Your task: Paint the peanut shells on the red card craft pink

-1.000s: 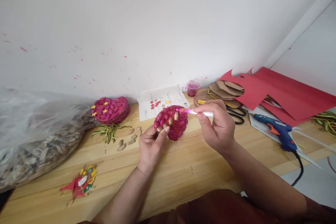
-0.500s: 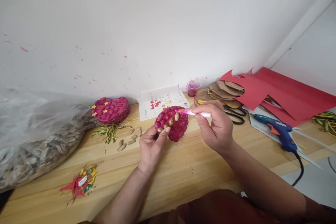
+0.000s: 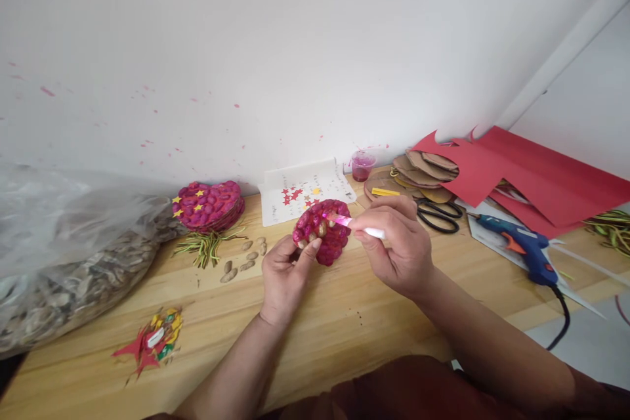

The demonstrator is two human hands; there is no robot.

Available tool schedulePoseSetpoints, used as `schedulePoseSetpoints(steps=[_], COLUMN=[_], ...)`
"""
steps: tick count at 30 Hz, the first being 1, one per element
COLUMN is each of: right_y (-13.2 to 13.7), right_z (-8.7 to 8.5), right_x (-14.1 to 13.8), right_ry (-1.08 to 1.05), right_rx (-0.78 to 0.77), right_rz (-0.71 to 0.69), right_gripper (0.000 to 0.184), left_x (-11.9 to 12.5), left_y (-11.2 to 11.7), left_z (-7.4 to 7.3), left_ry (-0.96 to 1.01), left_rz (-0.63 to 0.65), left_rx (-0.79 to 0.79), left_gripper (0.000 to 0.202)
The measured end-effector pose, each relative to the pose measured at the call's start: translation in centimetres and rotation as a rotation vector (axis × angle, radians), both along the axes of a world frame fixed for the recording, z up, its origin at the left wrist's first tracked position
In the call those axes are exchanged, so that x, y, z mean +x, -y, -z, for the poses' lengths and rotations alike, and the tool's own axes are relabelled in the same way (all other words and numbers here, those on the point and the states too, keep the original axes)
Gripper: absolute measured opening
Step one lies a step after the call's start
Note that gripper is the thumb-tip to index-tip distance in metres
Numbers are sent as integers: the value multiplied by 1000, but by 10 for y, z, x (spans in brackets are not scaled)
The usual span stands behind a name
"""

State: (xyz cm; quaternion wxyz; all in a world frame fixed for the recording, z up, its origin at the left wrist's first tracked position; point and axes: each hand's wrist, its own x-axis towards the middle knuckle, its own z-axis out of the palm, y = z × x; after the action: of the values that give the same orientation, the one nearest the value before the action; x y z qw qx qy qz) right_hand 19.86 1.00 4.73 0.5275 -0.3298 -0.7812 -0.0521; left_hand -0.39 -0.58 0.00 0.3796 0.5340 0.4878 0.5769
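My left hand point(image 3: 288, 275) grips the lower left edge of a round disc covered in magenta-painted peanuts point(image 3: 331, 251), tilted above the table. A few peanuts point(image 3: 321, 229) on it are still bare tan. In my right hand point(image 3: 396, 246) is a white-handled paintbrush point(image 3: 373, 232), its pink tip at the disc's upper part. Several loose peanuts point(image 3: 247, 265) lie on the wood left of my left hand. Farther left is a stack of finished-looking magenta discs point(image 3: 211, 207) with small yellow stars on top.
A plastic bag of peanuts point(image 3: 73, 289) fills the left side. Behind the disc are a paper sheet with stars point(image 3: 275, 210) and a cup of magenta paint point(image 3: 361, 167). To the right lie scissors point(image 3: 440, 216), cardboard discs point(image 3: 426, 167), red paper point(image 3: 531, 170) and a blue glue gun point(image 3: 522, 243).
My right hand and the brush have shifted slightly left and down, with the brush tilted more steeply. My left hand and the disc have barely moved.
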Motion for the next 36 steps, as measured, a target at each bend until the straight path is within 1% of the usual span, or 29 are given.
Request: schedulePoseSetpoints(steps=[5, 9, 12, 17, 23, 28, 30, 33, 36], right_y=[1, 0, 0, 1, -1, 0, -1, -2, -3], right_z=[-1, -3, -4, -5, -5, -6, -5, -4, -3], right_x=[0, 2, 3, 0, 2, 2, 1, 2, 2], right_ry=[12, 12, -3, 13, 21, 19, 32, 18, -54], right_rx=[13, 38, 33, 28, 45, 17, 16, 36, 1], right_rz=[-2, 31, 45, 12, 56, 13, 26, 76, 60], right_gripper=[14, 16, 17, 14, 15, 13, 13, 14, 14], left_x=[-1, -2, -2, -2, -1, -2, -2, -2, -1], left_y=[0, 0, 0, 0, 0, 1, 1, 0, -1], left_z=[2, 3, 4, 3, 3, 6, 6, 4, 0], left_ry=[-56, -74, -73, -65, -64, -69, -64, -38, -10], left_rz=[-25, -29, -35, -37, -25, -19, -14, -16, -31], left_rx=[31, 30, 26, 28, 39, 25, 21, 7, -8], left_gripper=[25, 29, 26, 27, 27, 25, 22, 23, 30])
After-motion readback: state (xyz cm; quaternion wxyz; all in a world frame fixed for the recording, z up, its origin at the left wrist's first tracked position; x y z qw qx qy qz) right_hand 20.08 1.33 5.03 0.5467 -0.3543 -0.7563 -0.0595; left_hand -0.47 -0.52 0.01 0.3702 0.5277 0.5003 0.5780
